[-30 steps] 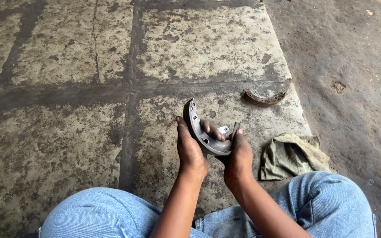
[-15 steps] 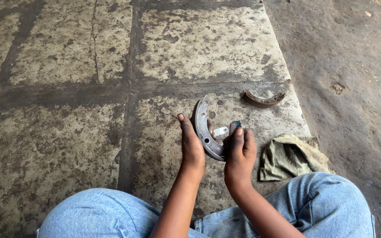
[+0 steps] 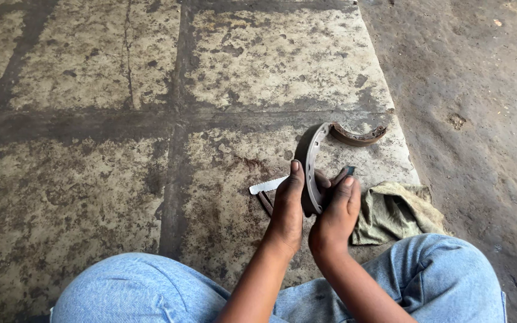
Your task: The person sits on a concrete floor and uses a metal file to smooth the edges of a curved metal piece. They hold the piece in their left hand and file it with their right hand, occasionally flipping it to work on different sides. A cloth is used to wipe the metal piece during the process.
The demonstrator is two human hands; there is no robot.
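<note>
I hold a curved metal brake shoe [image 3: 311,161] upright on its edge above the concrete floor, seen from the head camera. My left hand [image 3: 286,209] grips its lower left side, thumb up along the rim. My right hand [image 3: 334,212] closes around the lower right part, with a small dark piece [image 3: 349,171] showing at the fingertips. A pale saw-toothed blade [image 3: 268,185] lies on the floor just left of my left hand. A second curved brake shoe [image 3: 358,135] lies flat on the floor beyond the one I hold.
A crumpled olive-green rag [image 3: 394,210] lies to the right of my hands, by my right knee [image 3: 444,269]. My knees in blue jeans fill the lower edge. Stained concrete slabs [image 3: 91,179] spread to the left; rougher dirt ground [image 3: 480,90] lies to the right.
I have turned the brake shoe from a slanted, face-on position to standing upright on edge. My hands have shifted closer together around its lower end.
</note>
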